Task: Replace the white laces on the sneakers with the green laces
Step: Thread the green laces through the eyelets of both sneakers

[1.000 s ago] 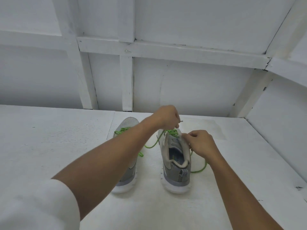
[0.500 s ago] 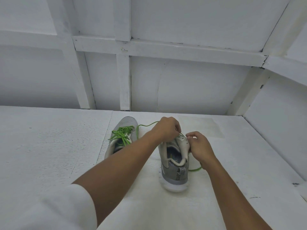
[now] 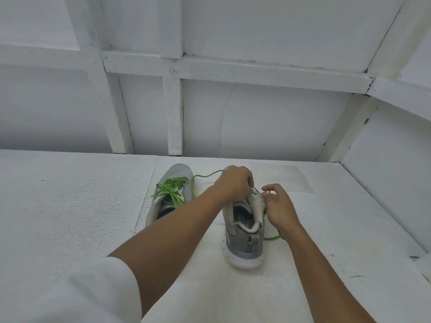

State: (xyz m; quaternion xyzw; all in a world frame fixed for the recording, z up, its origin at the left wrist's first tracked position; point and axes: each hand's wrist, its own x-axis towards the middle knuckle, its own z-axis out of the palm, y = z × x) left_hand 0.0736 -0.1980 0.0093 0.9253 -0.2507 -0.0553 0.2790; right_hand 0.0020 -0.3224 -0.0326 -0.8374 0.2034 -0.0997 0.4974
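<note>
Head view: left hand (image 3: 233, 184) fingers pinch the thin green cord lace (image 3: 206, 175), right hand (image 3: 278, 206) fingers the grey mesh sneaker (image 3: 243, 241) at its eyelet edge. Limp and light, the lace seems best gripped near its tip.

Looks like a bare, white-painted work booth. Closed in by plain wall panels (image 3: 268, 117) braced with timber battens (image 3: 172, 113), with a rough white tabletop (image 3: 70, 206) below.
</note>
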